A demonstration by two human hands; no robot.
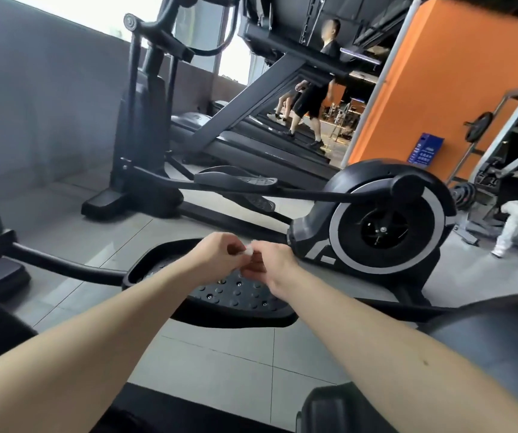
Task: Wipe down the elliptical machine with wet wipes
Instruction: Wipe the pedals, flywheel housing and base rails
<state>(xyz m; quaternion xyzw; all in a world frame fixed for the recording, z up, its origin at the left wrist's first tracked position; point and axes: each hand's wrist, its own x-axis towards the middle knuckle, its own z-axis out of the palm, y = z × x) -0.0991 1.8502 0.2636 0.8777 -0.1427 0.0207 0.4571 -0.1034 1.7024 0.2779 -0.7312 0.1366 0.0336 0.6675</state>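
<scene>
- Head view, and we've got both hands together at the centre of the frame. The left hand (220,256) and right hand (275,265) are curled, fingertips meeting, and pinch a small white wad between them, which we take for the wet wipe (248,250).
- The wad hangs just above the pedal (236,296) of the near elliptical machine (70,267) and isn't touching it. We judge no wiping has begun on this spot.
- First risk: the wipe looks tightly bunched. Pull it open too sharply and it could tear, or slip from one pinch and drop.
- If it drops past the pedal's edge it lands on the tiled floor (220,357), and we'd call it too dirty to use.
- Second risk: wiping with it wadded up would cover very little, and we'd expect streaks and missed patches.
- Third risk: the pedal's tread is studded and holed. A thin wipe could snag or shred there.
- Fourth risk: the pedal sits on a long bar and probably swings. A hard press could send it moving away from the hands.
- Last one: a second elliptical (385,226) stands right of centre behind, so we could easily drift onto the wrong machine.
</scene>
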